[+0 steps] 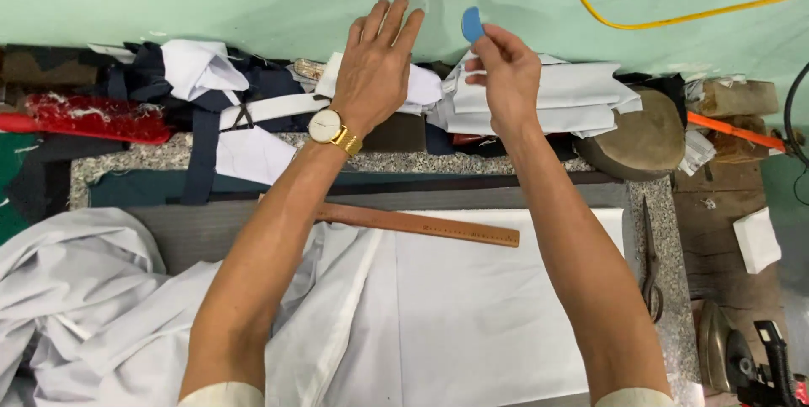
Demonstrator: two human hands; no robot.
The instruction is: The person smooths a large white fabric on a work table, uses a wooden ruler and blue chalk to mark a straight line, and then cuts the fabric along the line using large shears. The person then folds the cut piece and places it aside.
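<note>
My right hand (503, 70) is raised over the back of the table and pinches a small blue piece of tailor's chalk (472, 24) between thumb and fingers. My left hand (377, 66), with a gold wristwatch (325, 127), is stretched forward with flat spread fingers above a stack of folded white cloth (573, 95); it holds nothing. Below my arms a wooden ruler (430, 226) lies across white fabric (472, 314) spread on the table.
Dark and white cloth pieces (211, 87) are heaped at the back left beside a red brush (93, 116). Scissors (650, 264) lie at the right edge, an iron (725, 348) lower right, a round grey pad (645, 137), a yellow cable (674, 18).
</note>
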